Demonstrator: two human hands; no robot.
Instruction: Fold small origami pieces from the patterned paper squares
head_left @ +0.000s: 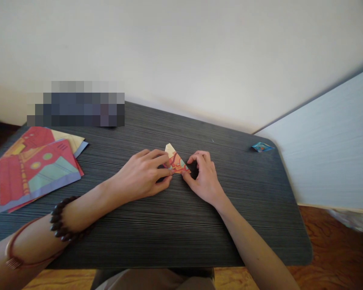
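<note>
A small patterned sheet of paper (178, 163), folded into a triangle in orange, cream and pale green, lies on the dark table in front of me. My left hand (148, 171) grips its left edge, fingers bent over it and thumb close to the lower corner. Part of the paper is hidden beneath those fingers. On the other side, my right hand (204, 175) touches the lower right corner with its thumb. Its index finger is curved and stands apart from the thumb, with a gap between them.
Several printed paper sheets (39, 173) lie overlapping at the left. A small blue folded paper piece (262, 147) sits near the table's right end. Behind the sheets is a blurred-out dark object (81, 108). A wall backs the table (169, 229); a pale panel (329, 141) stands right.
</note>
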